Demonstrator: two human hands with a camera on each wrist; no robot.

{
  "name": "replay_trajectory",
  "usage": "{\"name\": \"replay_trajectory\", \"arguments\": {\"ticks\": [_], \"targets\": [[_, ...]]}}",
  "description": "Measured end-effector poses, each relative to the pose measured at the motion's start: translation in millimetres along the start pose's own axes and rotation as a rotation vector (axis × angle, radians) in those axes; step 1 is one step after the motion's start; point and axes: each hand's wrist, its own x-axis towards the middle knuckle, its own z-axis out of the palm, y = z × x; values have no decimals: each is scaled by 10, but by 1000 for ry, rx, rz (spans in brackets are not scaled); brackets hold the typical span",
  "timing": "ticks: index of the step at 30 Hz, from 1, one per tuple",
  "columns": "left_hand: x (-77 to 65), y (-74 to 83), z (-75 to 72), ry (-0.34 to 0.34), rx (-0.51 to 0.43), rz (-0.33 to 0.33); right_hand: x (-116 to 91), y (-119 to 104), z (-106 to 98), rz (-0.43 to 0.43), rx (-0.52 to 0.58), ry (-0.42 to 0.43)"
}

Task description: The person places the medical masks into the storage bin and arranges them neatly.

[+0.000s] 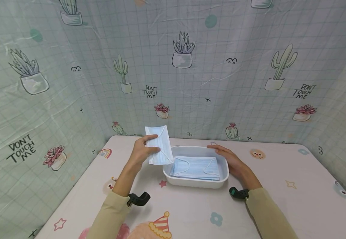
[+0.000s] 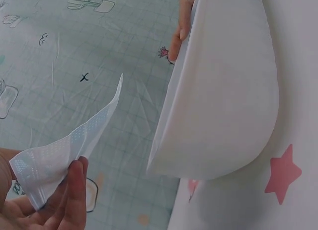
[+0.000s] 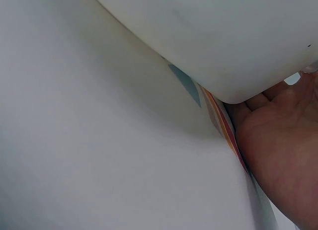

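Observation:
My left hand (image 1: 141,151) pinches a pale blue pleated face mask (image 1: 160,146) between thumb and fingers, raised above the left rim of a white plastic tub (image 1: 195,183). In the left wrist view, the mask (image 2: 69,145) is bent lengthwise in that hand's fingers. Inside the tub lies a stack of similar blue masks (image 1: 195,166) with white ear loops. My right hand (image 1: 232,162) rests against the tub's back right corner, its fingers stretched along the rim. The right wrist view shows the palm (image 3: 278,135) beside the tub's outer wall, the fingertips hidden behind it.
The tub stands on a table with a white printed cover (image 1: 191,205). Patterned curtain-like cloth (image 1: 191,79) with drawn cactus pots rises behind the table and along both sides. A black wrist device is worn on each forearm.

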Motion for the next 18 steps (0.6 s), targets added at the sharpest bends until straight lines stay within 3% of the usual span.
{"name": "replay_trajectory", "arguments": {"ticks": [18], "targets": [[-16,9,102,-57,1,32,22,14,-25,4,1,9]]}}
